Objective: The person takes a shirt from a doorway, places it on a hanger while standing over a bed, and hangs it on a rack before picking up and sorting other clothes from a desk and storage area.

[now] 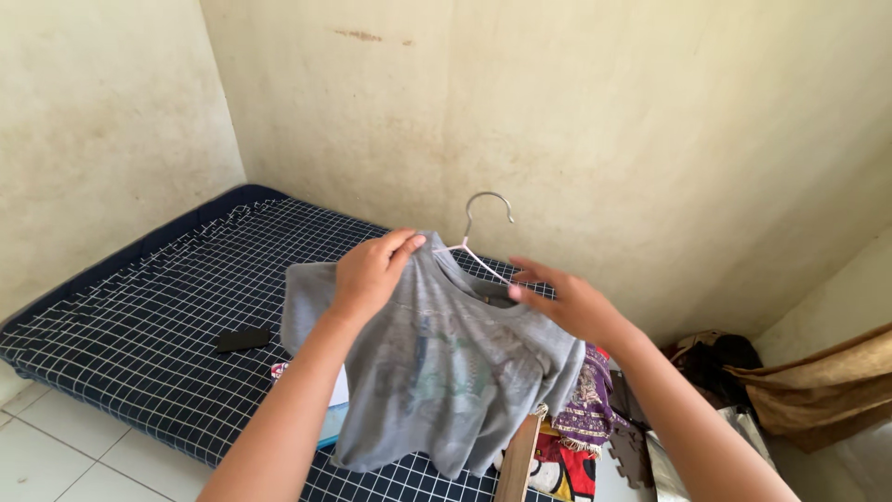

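Grey shirt (446, 363) between raised hands (372, 274)

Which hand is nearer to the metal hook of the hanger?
Left. The left hand grips the grey shirt just left of the hook; the right hand is lower, to the hook's right.

A low mattress (158, 307) in a dark blue sheet with a white grid sits on the white tiled floor (56, 446), pushed into the corner of the walls. A small black flat object (242, 339) lies on the mattress toward its near edge. Just right of that object, also on the mattress, lies a white and light blue item (334, 409), partly hidden.
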